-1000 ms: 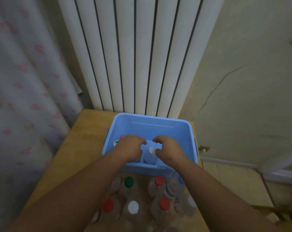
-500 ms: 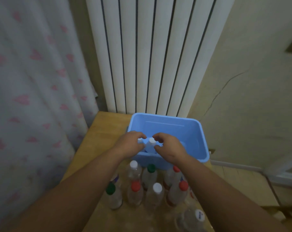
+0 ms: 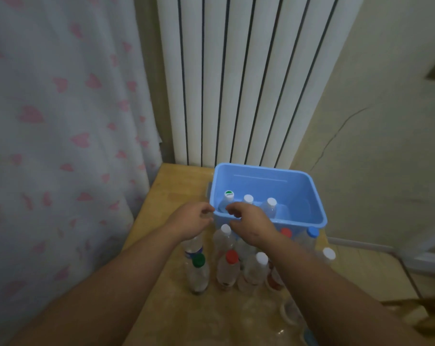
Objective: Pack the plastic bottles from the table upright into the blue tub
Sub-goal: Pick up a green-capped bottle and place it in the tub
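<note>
Count in the blue tub (image 3: 261,187): three upright along its near wall, a green-and-white-capped bottle (image 3: 228,196) and two white-capped neighbours (image 3: 248,199). We're between placements, by our reckoning. Left hand (image 3: 191,222) and right hand (image 3: 249,224) hover at the tub's near rim, fingers loosely curled, pinching nothing. On the wooden table (image 3: 171,193) the rest wait: a white-capped bottle (image 3: 225,229) just under the right hand, a green-capped bottle (image 3: 198,260) and red-capped bottle (image 3: 232,257) nearer us. Next we'd drop onto that white cap, wrap the neck, lift it clear of the rim.
</note>
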`<state>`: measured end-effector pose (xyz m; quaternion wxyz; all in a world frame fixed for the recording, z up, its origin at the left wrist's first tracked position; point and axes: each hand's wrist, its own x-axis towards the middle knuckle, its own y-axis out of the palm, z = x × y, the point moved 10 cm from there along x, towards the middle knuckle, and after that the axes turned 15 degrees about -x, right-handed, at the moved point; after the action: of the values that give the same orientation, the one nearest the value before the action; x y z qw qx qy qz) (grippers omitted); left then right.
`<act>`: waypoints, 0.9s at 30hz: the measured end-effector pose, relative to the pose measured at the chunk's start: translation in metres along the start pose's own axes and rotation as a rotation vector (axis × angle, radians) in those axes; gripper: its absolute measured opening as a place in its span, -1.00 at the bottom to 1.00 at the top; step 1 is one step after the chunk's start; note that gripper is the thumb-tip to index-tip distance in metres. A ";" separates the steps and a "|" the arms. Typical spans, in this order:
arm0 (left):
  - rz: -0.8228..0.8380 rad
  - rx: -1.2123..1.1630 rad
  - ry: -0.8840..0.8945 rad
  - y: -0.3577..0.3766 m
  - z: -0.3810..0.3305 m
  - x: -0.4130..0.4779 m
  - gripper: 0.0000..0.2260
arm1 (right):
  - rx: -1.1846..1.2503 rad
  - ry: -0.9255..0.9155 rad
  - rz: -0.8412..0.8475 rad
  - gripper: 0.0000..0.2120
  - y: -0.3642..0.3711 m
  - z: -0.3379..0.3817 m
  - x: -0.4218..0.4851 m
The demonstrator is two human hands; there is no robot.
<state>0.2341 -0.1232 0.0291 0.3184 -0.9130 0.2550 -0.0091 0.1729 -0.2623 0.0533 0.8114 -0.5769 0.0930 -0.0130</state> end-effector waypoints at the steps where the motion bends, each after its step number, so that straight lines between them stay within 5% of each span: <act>1: 0.008 -0.014 -0.007 0.000 0.006 -0.004 -0.69 | 0.002 0.002 0.012 -0.63 0.004 0.003 -0.002; 7: 0.119 -0.016 -0.060 0.013 0.038 -0.024 -0.75 | 0.012 -0.018 0.050 -0.62 0.025 0.024 -0.016; 17: 0.347 0.037 -0.145 0.053 0.090 -0.053 -0.59 | -0.082 -0.043 0.215 -0.65 0.087 0.046 -0.030; 27: 0.318 0.007 -0.163 0.051 0.115 -0.057 -0.49 | -0.268 -0.091 0.253 -0.70 0.111 0.064 -0.033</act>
<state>0.1816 -0.0636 -0.0841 0.3387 -0.8577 0.3694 0.1146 0.1412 -0.1610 -0.0261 0.7257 -0.6636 0.1291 0.1279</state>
